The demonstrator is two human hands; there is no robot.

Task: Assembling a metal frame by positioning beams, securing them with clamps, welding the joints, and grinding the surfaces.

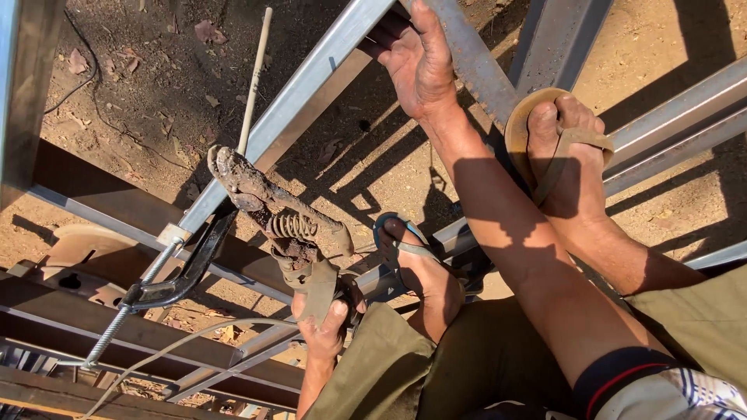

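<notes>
My left hand (323,330) is shut on the handle of a rusty, crusted welding electrode holder (284,222) with an exposed spring. A thin welding rod (255,78) sticks up from its jaws, next to a slanted steel bar (307,89). My right hand (416,62) reaches forward and grips a steel frame bar (478,70) at the top. Both my feet, in sandals (401,241), rest on the frame members.
A black C-clamp (187,268) with a long threaded screw (117,327) bites the slanted bar at left. A grey cable (171,350) curves below it. More steel tubes (677,117) cross at right, and dry dirt with leaves lies beneath.
</notes>
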